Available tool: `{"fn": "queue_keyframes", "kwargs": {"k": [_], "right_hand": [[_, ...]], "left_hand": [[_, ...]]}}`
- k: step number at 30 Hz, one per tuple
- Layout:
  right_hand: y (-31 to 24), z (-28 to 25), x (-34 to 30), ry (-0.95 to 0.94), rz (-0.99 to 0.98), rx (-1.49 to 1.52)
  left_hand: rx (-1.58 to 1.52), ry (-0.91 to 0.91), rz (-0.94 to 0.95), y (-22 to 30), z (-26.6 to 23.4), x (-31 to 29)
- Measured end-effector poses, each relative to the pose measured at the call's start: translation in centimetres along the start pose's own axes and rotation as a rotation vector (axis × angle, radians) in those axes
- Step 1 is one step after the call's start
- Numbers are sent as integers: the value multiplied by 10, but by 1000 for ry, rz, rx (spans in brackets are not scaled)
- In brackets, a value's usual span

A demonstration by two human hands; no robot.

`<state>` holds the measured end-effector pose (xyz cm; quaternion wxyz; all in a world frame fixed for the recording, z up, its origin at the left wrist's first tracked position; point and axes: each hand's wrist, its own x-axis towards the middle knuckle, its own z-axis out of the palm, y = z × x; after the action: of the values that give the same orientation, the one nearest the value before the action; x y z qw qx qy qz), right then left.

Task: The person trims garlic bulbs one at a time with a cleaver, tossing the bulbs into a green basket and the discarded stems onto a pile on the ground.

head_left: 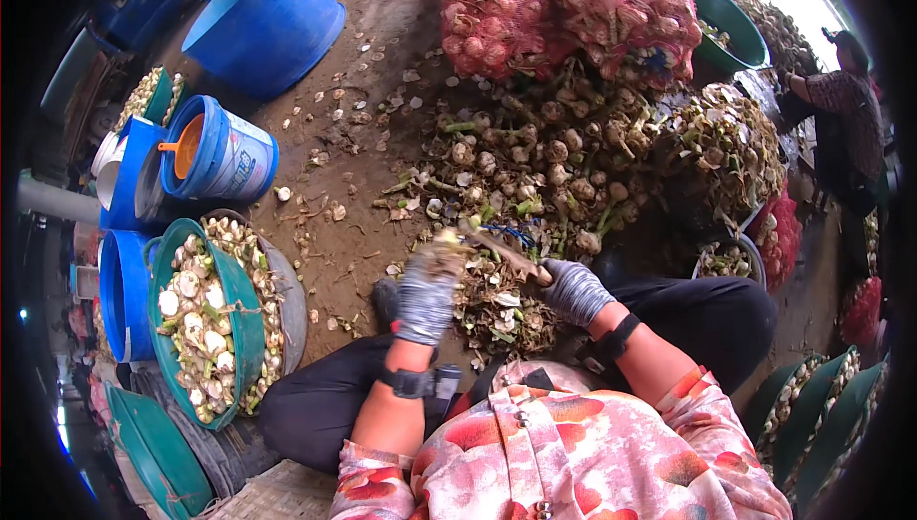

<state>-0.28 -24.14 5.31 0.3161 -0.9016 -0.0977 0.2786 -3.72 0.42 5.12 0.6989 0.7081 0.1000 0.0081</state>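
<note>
At the near side of the garlic heap [549, 171], the gloved left hand [426, 302] is closed around a piece of garlic [442, 247] (it is blurred, so I cannot tell its exact shape), and the gloved right hand [575, 291] is wrapped around the handle of a knife-like tool [511, 255]. The long axis of this tool is slanting: its handle end is in the right hand, and its other end points leftward and away from the body, toward the garlic. Probably it is held so in order that its edge can meet the garlic. The green tub [245, 343] stands left of the heap, perhaps for easy reach; red net sacks [492, 19] stand behind the heap.
</note>
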Motion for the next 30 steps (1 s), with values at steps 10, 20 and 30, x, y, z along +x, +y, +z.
{"fn": "queue_keyframes", "kwargs": {"k": [10, 20, 30], "right_hand": [[0, 15, 20, 98, 137, 333], [-6, 16, 40, 149, 119, 291], [-3, 5, 55, -5, 268, 259]], "left_hand": [[-1369, 863, 632, 147, -189, 31], [-249, 387, -224, -113, -100, 195], [1556, -53, -302, -195, -70, 267]]}}
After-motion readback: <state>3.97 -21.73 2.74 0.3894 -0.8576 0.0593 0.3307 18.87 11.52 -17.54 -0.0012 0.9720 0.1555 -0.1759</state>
